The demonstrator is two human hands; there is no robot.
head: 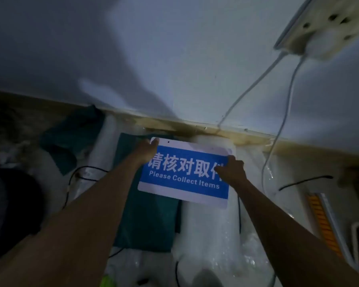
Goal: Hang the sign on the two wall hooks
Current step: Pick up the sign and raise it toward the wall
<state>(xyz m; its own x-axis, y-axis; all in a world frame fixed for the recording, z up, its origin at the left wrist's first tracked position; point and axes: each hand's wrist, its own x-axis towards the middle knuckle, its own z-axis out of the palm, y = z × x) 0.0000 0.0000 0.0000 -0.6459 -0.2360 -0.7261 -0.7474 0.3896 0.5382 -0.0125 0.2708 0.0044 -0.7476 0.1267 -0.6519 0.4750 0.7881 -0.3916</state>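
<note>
A white sign point(184, 175) with a blue panel reads "Please Collect Items" under Chinese characters. It lies low, over a clear plastic-wrapped roll and a dark green cloth near the foot of the wall. My left hand point(148, 151) grips its upper left corner. My right hand point(230, 169) holds its right edge, with the thumb across the blue panel. A small hole shows near the sign's top left corner. No wall hooks are visible on the pale wall point(174, 59) above.
A white power strip point(323, 25) hangs on the wall at the upper right, with two white cables point(278, 131) running down. Plastic-wrapped rolls point(211, 235), dark green cloth point(147, 220) and black cables point(305, 180) lie along the wooden baseboard point(257, 135). An orange-striped item point(321, 222) sits at the right.
</note>
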